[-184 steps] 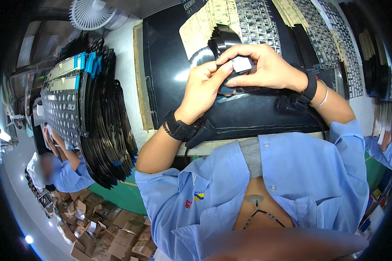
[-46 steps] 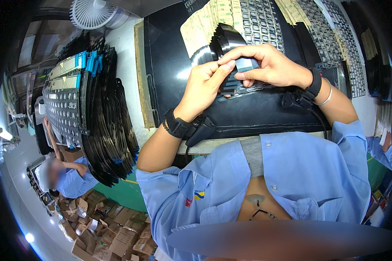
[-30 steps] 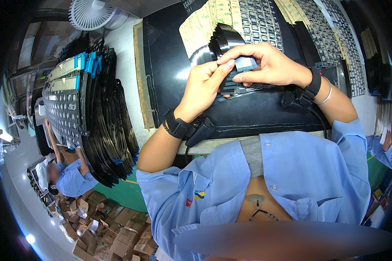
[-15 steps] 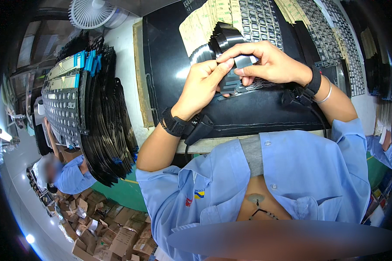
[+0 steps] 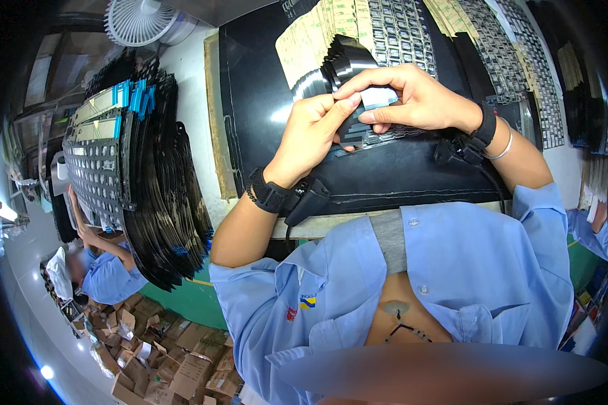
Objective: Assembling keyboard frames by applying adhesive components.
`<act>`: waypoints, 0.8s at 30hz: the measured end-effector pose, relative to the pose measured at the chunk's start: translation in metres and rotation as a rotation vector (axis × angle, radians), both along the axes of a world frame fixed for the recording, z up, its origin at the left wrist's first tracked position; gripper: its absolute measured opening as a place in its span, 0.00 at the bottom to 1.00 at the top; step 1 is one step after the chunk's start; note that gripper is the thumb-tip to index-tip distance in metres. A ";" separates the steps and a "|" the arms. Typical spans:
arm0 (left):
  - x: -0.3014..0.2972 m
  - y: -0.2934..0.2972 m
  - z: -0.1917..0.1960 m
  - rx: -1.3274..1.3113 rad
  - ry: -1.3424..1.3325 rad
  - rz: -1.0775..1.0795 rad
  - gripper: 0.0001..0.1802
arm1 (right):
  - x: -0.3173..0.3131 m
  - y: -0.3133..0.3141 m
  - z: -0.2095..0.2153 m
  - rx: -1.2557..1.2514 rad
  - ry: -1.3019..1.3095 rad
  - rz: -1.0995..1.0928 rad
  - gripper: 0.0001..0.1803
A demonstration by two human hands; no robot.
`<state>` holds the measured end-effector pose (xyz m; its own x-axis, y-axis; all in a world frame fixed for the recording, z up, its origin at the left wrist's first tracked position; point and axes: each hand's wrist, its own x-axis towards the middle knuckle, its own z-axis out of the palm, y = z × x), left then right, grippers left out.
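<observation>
Black rubbery mat (image 5: 392,179) covers the bench, and both hands are working right above the middle of it. Only one view here, the head camera looking down, so that's all I've got.

Left hand (image 5: 312,131) comes up from the lower left with a black wrist strap (image 5: 267,196) on it, thumb and forefinger pinched together on the edge of a small pale blue-grey strip (image 5: 378,96). Right hand (image 5: 419,98) comes in from the right, also wearing a black band, with a thin silver bangle (image 5: 503,145) beside it; its fingers curl over the top of the same strip and its thumb is underneath. So both hands are closed narrow on that one little piece, held just above a black keyboard frame (image 5: 371,131) lying on the mat. Can't tell whether the strip is stuck to the frame or just held over it.

Behind the hands there's a fanned stack of black curved sheets (image 5: 341,64), and further back sheets of keyboard parts (image 5: 398,30) with yellowish backing paper (image 5: 311,40). Off to the left stands a big leaning pile of black keyboard frames (image 5: 135,169), some with blue tabs. White fan (image 5: 138,20) at the top left. Another person in a blue shirt (image 5: 105,273) is at lower left, with cardboard boxes (image 5: 175,358) on the floor.
</observation>
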<state>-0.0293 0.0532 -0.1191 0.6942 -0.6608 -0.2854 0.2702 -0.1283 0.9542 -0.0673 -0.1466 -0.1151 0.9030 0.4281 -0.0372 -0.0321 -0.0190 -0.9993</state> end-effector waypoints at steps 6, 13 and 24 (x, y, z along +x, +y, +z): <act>0.003 0.004 -0.012 0.028 -0.060 -0.010 0.18 | 0.006 -0.008 0.003 0.090 0.071 0.046 0.17; 0.000 0.000 -0.004 0.041 -0.016 -0.023 0.17 | 0.004 -0.008 -0.004 0.102 0.061 0.046 0.17; 0.000 0.000 -0.003 0.003 0.026 0.010 0.19 | 0.005 -0.009 0.003 0.011 -0.009 0.009 0.20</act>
